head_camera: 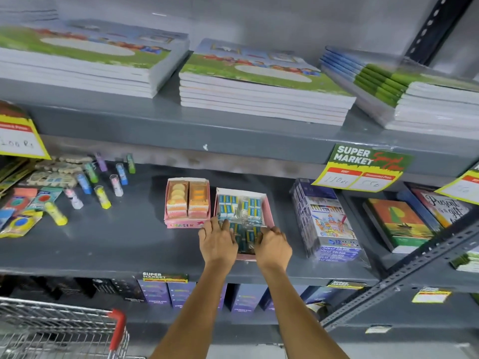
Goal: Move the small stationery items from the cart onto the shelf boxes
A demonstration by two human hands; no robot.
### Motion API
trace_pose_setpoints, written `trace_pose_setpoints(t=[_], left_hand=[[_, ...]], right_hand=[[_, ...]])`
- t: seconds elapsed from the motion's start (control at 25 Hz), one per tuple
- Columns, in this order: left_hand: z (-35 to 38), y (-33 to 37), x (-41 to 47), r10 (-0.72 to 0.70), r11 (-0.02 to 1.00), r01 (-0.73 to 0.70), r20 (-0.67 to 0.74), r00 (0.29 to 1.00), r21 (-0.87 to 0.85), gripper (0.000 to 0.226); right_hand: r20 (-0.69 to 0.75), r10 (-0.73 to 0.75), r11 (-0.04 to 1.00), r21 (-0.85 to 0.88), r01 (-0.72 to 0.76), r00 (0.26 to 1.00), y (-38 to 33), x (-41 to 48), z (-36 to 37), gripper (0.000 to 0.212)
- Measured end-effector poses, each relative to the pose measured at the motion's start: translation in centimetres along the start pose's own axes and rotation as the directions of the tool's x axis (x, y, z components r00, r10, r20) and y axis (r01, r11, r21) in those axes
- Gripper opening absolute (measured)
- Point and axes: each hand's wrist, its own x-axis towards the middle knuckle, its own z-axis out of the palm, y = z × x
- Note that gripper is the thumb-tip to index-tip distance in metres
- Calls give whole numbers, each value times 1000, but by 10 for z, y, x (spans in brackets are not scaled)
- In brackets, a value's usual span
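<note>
A pink open box on the grey middle shelf holds several small blue-and-white eraser packs wrapped in clear plastic. My left hand and my right hand both reach into the near end of this box, fingers curled onto the plastic-wrapped packs between them. Left of it stands a second pink box, labelled ERASER, filled with orange and yellow erasers. The wire cart with a red handle corner is at the lower left; its contents are not visible.
Glue sticks and packets lie loose at the shelf's left. A colour-pencil pack stack sits right of the box, with notebooks beyond. Book stacks fill the shelf above. Price tags hang from its edge. A slanted steel upright crosses at right.
</note>
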Motion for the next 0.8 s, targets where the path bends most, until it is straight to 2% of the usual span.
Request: trace_pose_setpoints(t=[0.16, 0.32, 0.6, 0.72, 0.8], left_hand=[[4, -10, -5, -17, 999, 19, 45, 999, -39, 45], [8, -13, -6, -58, 991, 67, 85, 995, -114, 50], [13, -17, -5, -67, 990, 82, 125, 990, -114, 48], [9, -19, -5, -3, 995, 13, 98, 995, -101, 51], [5, -20, -8, 106, 993, -105, 19, 994, -46, 55]], right_hand=[[-69, -14, 1000, 24, 15, 998, -1, -3, 8, 23], [-192, -46, 999, -9, 45, 980, -3, -12, 24, 13], [-224, -34, 999, 6, 36, 974, 0, -11, 30, 15], [-270, -55, 997, 29, 65, 961, 0, -13, 30, 16], [-331, -63, 995, 47, 83, 942, -1, -12, 33, 19]])
